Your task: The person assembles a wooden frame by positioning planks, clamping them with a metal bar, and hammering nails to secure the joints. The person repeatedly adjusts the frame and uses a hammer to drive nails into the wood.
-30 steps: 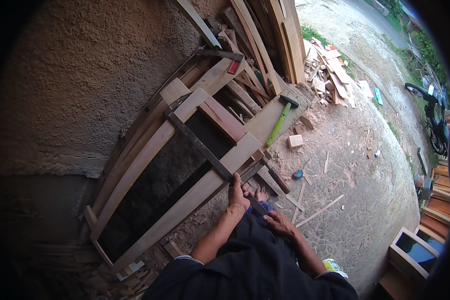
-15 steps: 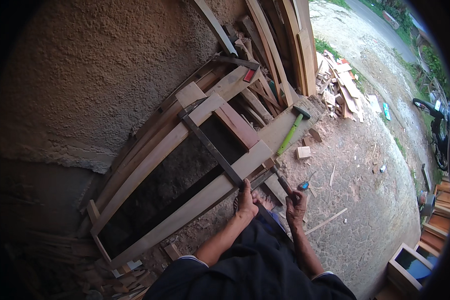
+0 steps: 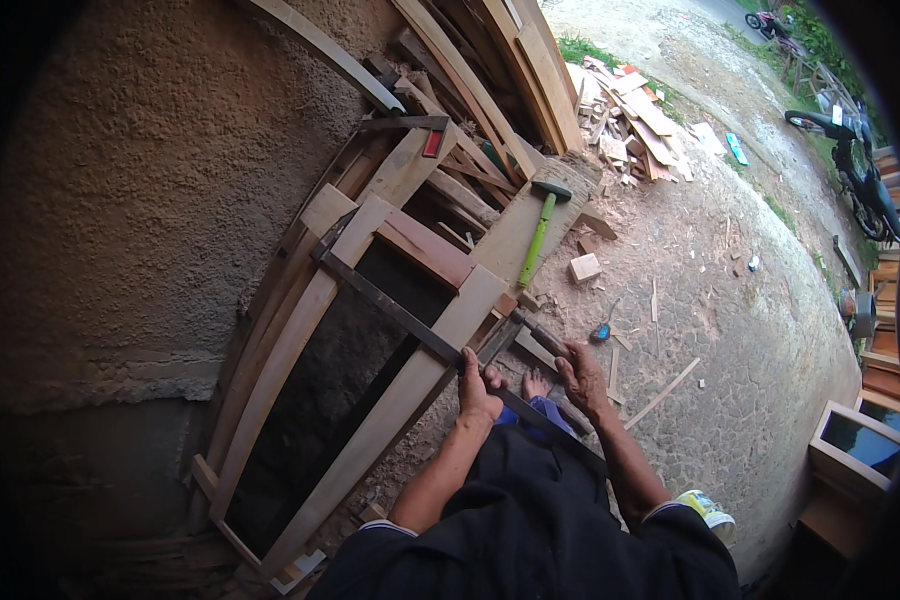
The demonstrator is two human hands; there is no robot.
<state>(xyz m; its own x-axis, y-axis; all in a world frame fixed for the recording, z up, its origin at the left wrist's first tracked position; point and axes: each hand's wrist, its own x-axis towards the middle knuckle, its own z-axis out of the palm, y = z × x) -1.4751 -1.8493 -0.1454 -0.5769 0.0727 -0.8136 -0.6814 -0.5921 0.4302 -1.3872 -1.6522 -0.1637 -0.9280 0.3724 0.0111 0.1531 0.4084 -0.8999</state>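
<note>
Clamp bar point(image 3: 386, 304): if it tilts, the wooden frame point(image 3: 378, 434) could skew, left of centre.
Left hand point(image 3: 478, 392): pinching the bar.
Right hand point(image 3: 583, 381): around the handle point(image 3: 540, 333), fingertips hard to see.

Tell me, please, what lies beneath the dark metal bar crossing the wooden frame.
Two pale frame rails with a dark opening between them; their surfaces directly under the metal bar are covered, so unseen.
</note>
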